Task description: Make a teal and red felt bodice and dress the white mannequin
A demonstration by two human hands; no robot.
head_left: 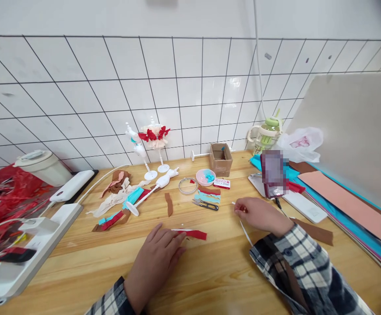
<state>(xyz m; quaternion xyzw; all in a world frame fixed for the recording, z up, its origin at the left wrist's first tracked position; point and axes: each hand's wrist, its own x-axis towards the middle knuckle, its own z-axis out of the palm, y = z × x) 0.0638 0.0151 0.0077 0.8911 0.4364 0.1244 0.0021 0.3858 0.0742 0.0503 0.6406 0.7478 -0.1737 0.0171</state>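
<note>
My left hand (159, 258) lies palm down on the table, fingers stretched out, its fingertips at a red paper-like strip (197, 235) with a thin white edge along its top. To the right, my right hand (259, 213) is closed in a pinch on a narrow white strip (245, 232); one end pokes out past the fingertips and the rest trails below the hand. Black-handled thread snips (206, 205) lie between and beyond the hands, by layered red and blue strips (206, 195). A brown strip (168, 204) is farther left.
Behind are a white mini dress form (167, 177) lying down, two upright forms, a ring (188, 186), a pink bowl (205, 177) and a cardboard box (221, 159). A power strip (46, 245) borders the left; a phone (272, 174), bottle (266, 134) and coloured sheets (351, 197) occupy the right.
</note>
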